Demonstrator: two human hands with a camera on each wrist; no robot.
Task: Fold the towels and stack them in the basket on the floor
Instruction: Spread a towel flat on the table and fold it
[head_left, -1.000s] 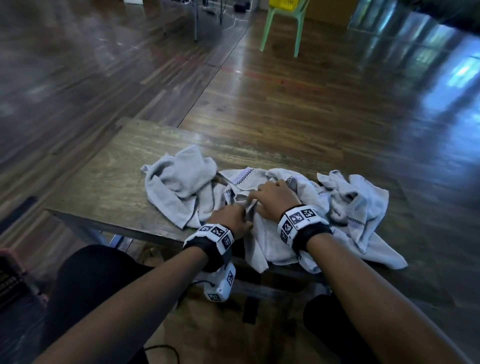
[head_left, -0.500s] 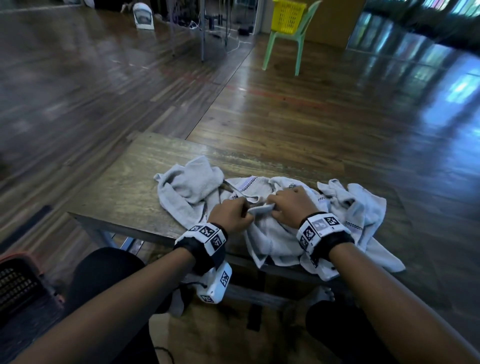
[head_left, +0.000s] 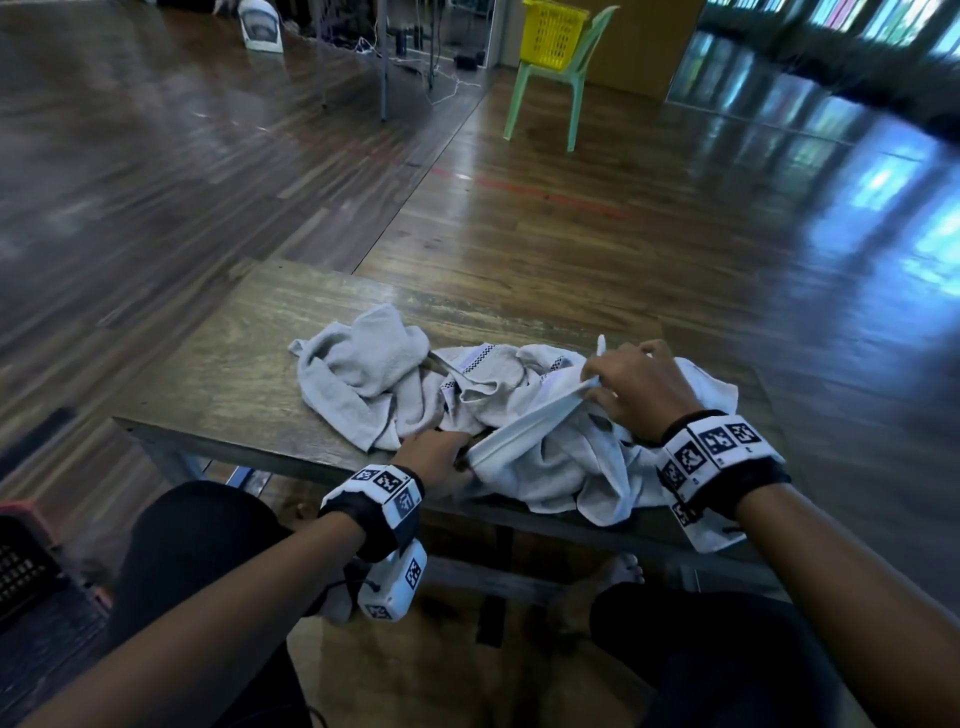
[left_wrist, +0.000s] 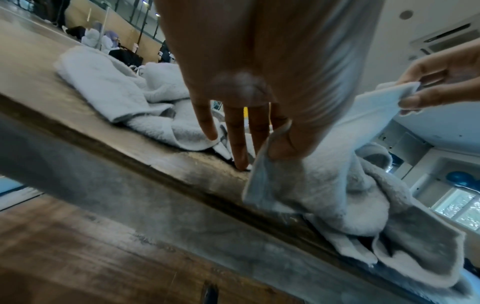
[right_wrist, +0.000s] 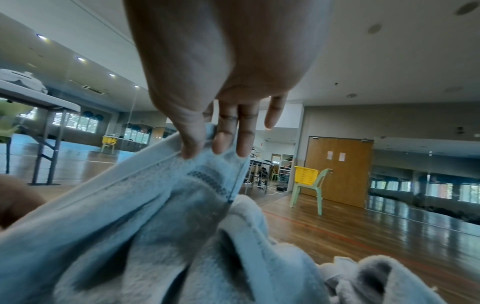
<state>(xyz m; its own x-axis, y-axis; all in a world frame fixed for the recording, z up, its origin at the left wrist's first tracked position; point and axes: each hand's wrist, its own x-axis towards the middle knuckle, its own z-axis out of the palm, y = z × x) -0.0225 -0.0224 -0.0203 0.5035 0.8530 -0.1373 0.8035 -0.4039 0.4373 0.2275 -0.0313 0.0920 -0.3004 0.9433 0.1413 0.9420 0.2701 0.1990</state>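
Several crumpled pale grey towels lie heaped on a low wooden table (head_left: 234, 374). My left hand (head_left: 457, 457) pinches a corner of the nearest towel (head_left: 540, 452) at the table's front edge; in the left wrist view my left hand (left_wrist: 265, 156) has its thumb clamping the hem, and its other fingers point down at the table. My right hand (head_left: 597, 382), raised to the right, pinches the same hem further along, so the edge runs taut between both hands. In the right wrist view my right hand (right_wrist: 202, 152) holds the hem between thumb and fingertips. A dark basket (head_left: 21, 566) stands on the floor at far left.
Another bunched towel (head_left: 363, 364) lies at the left of the heap, and part of the heap hangs over the table's front edge (head_left: 711, 540). A green chair (head_left: 550, 98) carrying a yellow basket (head_left: 553, 34) stands far back. My knees are under the table.
My hands, close together before, have drawn apart. The right hand rose and went right with the hem, the left hand drew back to the table's front edge, and the towel edge is stretched.
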